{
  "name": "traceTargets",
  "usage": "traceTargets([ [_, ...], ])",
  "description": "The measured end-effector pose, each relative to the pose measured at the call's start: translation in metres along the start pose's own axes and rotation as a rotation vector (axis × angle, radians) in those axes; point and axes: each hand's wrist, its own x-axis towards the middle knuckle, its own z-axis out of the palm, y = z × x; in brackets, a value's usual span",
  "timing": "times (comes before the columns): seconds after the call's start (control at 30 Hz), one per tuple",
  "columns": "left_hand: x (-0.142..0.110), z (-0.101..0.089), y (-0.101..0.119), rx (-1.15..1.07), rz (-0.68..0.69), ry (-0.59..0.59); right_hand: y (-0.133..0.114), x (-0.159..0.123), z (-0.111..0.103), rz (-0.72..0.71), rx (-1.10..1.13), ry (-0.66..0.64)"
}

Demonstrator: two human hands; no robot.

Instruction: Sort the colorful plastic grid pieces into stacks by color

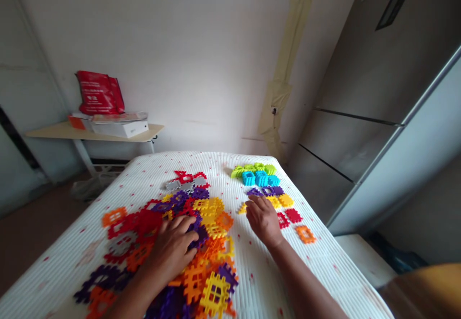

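My left hand (176,244) rests on a large mixed pile of interlocking plastic tiles, with its fingers spread over purple tiles (200,232) and orange tiles (194,280). What lies beneath its palm is hidden. My right hand (264,220) is over the sorted rows on the right, fingers stretched forward and a little bent. A yellow tile (242,208) shows beside its thumb side, and purple tiles (266,191) lie just beyond its fingertips. More yellow tiles (285,200), red tiles (293,215) and an orange tile (305,234) sit to its right.
Lime-green tiles (254,169) and stacked blue tiles (261,178) are at the table's far right. The table has a white dotted cover (252,271). A fridge (345,117) stands right; a side table (50,132) at back left bears a red bag (99,93).
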Motion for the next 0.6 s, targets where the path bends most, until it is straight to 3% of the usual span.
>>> traceTargets([
  [0.17,0.003,0.008,-0.008,-0.009,0.078,0.138,-0.013,-0.002,0.008,-0.078,0.036,-0.063],
  [0.3,0.006,0.005,-0.015,-0.14,0.063,0.271,-0.02,-0.002,0.01,-0.083,0.069,-0.081],
  [0.43,0.006,0.0,-0.018,-0.388,-0.108,0.355,-0.034,0.002,0.008,-0.071,0.185,-0.077],
  [0.6,0.003,0.004,-0.021,-0.645,-0.36,0.297,-0.065,0.006,0.013,-0.061,0.334,-0.093],
])
